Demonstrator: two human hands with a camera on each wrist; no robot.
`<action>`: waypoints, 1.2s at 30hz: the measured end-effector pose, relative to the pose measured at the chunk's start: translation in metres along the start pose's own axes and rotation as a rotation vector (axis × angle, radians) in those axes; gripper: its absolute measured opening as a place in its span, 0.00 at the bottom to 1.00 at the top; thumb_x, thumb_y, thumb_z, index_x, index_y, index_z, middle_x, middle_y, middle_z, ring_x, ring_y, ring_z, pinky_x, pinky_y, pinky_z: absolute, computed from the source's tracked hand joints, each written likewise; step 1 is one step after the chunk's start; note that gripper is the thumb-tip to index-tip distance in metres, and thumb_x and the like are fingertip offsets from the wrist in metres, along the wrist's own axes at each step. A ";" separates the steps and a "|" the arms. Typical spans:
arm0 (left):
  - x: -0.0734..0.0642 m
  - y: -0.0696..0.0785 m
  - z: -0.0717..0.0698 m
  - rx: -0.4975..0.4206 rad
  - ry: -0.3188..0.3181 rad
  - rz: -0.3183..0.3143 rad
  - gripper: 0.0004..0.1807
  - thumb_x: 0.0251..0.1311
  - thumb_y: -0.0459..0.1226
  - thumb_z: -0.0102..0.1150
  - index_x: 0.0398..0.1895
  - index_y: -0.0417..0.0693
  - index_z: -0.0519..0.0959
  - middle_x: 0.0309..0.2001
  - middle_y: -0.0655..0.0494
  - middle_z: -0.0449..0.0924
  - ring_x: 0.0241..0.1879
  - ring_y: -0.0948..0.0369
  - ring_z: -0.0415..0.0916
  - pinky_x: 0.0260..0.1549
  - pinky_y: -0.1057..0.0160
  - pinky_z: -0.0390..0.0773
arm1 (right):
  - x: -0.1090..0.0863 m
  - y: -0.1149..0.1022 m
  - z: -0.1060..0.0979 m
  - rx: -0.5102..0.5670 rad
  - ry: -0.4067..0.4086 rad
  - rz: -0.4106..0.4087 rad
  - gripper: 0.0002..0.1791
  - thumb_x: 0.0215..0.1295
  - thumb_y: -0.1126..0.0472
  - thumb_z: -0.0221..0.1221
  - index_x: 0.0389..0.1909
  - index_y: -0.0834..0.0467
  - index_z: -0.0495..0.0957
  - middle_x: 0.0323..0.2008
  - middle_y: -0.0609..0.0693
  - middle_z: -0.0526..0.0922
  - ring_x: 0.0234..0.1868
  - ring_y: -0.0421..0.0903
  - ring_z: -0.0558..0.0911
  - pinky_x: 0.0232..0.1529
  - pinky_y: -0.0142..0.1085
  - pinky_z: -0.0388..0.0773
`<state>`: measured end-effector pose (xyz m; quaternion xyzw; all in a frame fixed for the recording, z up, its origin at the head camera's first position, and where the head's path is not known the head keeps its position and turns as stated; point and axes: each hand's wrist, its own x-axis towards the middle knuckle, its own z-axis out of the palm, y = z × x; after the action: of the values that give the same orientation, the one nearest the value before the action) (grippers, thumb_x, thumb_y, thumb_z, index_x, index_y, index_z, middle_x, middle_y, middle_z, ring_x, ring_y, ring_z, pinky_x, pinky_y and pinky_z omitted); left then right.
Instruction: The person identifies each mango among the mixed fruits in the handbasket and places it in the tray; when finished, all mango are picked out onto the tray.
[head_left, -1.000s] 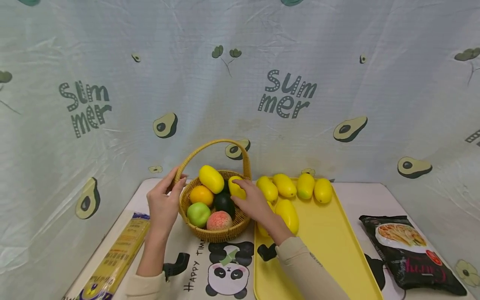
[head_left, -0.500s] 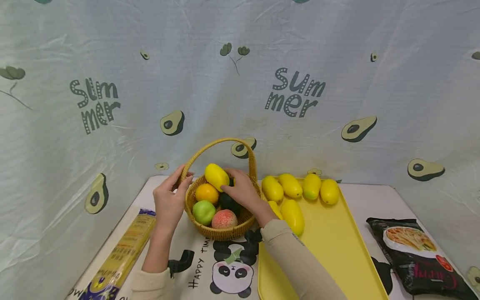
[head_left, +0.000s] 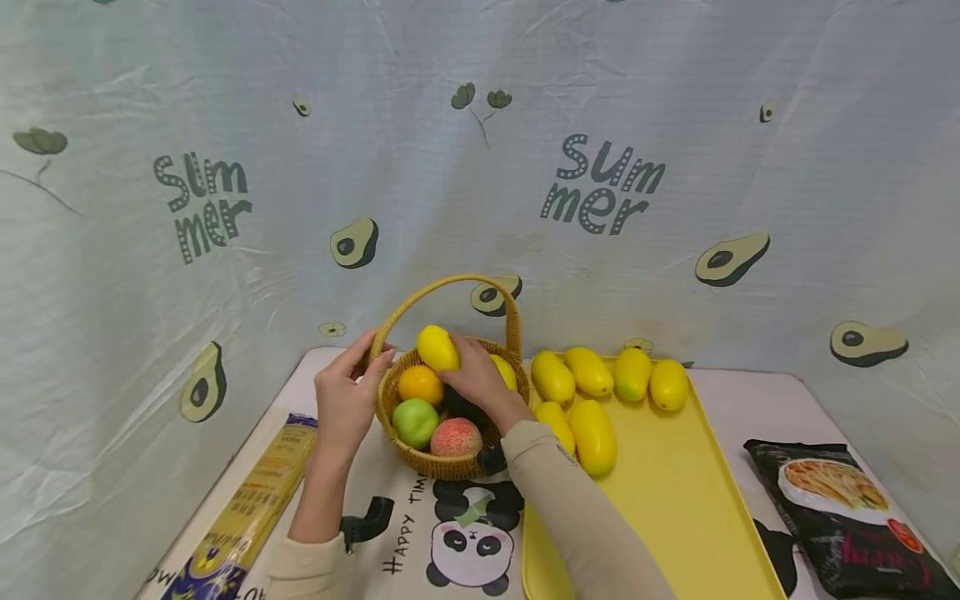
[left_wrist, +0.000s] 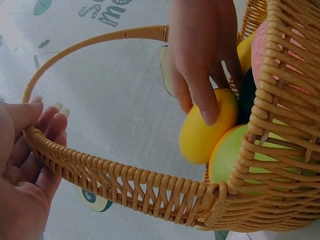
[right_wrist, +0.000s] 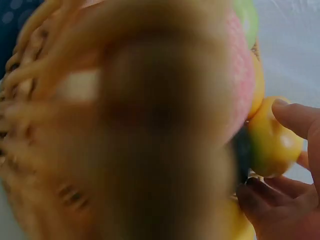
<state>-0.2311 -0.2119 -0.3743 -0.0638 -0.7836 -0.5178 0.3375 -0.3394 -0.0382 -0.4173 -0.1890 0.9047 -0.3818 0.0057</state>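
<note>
My left hand grips the handle of a wicker basket at its left side, thumb and fingers round it. Inside the basket, my right hand holds a yellow mango at the back left, with the thumb on its near side. In front of that mango are an orange, a green apple and a pink peach. A dark green fruit lies partly hidden under my right hand, and another mango shows behind the wrist.
A yellow tray stands right of the basket, with several mangoes at its back and left. A black food packet lies at the far right. A long yellow pasta packet lies at the left. A printed curtain hangs behind.
My right hand has moved left inside the basket, from the mango at the right to the one at the back left. My left hand has stayed on the handle. The head view has shifted slightly.
</note>
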 end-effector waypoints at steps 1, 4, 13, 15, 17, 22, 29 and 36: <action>0.000 0.000 0.000 0.001 -0.002 -0.004 0.20 0.67 0.38 0.61 0.62 0.49 0.79 0.45 0.50 0.87 0.38 0.70 0.78 0.43 0.78 0.78 | 0.001 0.001 0.001 -0.004 0.009 0.003 0.39 0.68 0.53 0.62 0.76 0.54 0.58 0.71 0.55 0.67 0.68 0.54 0.71 0.67 0.50 0.70; 0.000 0.001 0.000 0.018 0.006 -0.022 0.20 0.65 0.39 0.63 0.60 0.47 0.80 0.44 0.49 0.87 0.37 0.72 0.78 0.40 0.79 0.78 | 0.004 0.000 0.004 -0.001 0.041 -0.001 0.36 0.67 0.55 0.62 0.74 0.56 0.61 0.67 0.56 0.73 0.64 0.54 0.75 0.64 0.49 0.73; 0.002 0.006 -0.004 0.030 -0.007 -0.059 0.20 0.62 0.41 0.67 0.56 0.45 0.83 0.43 0.47 0.87 0.36 0.75 0.80 0.37 0.79 0.80 | 0.001 -0.007 -0.005 -0.053 0.075 -0.058 0.32 0.64 0.58 0.63 0.69 0.54 0.68 0.55 0.53 0.81 0.49 0.50 0.79 0.53 0.45 0.77; 0.003 0.007 -0.005 0.043 -0.018 -0.063 0.20 0.63 0.41 0.67 0.56 0.44 0.82 0.42 0.45 0.87 0.37 0.75 0.80 0.38 0.80 0.79 | -0.002 -0.006 -0.009 -0.074 0.065 -0.071 0.32 0.63 0.58 0.63 0.69 0.52 0.68 0.56 0.53 0.81 0.49 0.50 0.80 0.53 0.44 0.78; 0.003 0.007 -0.006 0.056 -0.030 -0.072 0.20 0.62 0.40 0.67 0.56 0.45 0.82 0.42 0.46 0.87 0.37 0.75 0.79 0.38 0.81 0.78 | -0.005 -0.006 -0.013 -0.078 0.046 -0.082 0.34 0.63 0.59 0.62 0.71 0.52 0.67 0.59 0.52 0.81 0.50 0.49 0.80 0.53 0.44 0.78; 0.003 0.005 -0.011 0.066 -0.048 -0.107 0.20 0.61 0.42 0.68 0.55 0.48 0.83 0.41 0.49 0.88 0.37 0.74 0.80 0.37 0.79 0.80 | -0.016 -0.004 -0.027 -0.096 -0.003 -0.100 0.36 0.60 0.60 0.60 0.72 0.48 0.66 0.64 0.49 0.77 0.52 0.47 0.78 0.53 0.43 0.76; 0.003 0.007 -0.013 0.122 -0.045 -0.146 0.18 0.61 0.45 0.68 0.52 0.50 0.85 0.38 0.51 0.87 0.33 0.67 0.78 0.29 0.76 0.77 | -0.038 0.008 -0.053 -0.122 0.010 -0.131 0.38 0.57 0.60 0.60 0.72 0.43 0.66 0.66 0.45 0.76 0.56 0.46 0.77 0.55 0.44 0.76; 0.003 0.009 -0.012 0.148 -0.047 -0.184 0.19 0.62 0.48 0.66 0.54 0.53 0.85 0.37 0.51 0.86 0.30 0.64 0.75 0.22 0.72 0.72 | -0.071 0.037 -0.078 -0.062 0.091 -0.078 0.37 0.57 0.56 0.63 0.71 0.43 0.68 0.64 0.46 0.78 0.54 0.47 0.78 0.56 0.46 0.77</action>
<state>-0.2241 -0.2187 -0.3627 0.0213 -0.8299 -0.4856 0.2740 -0.2984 0.0639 -0.3971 -0.2068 0.9073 -0.3616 -0.0562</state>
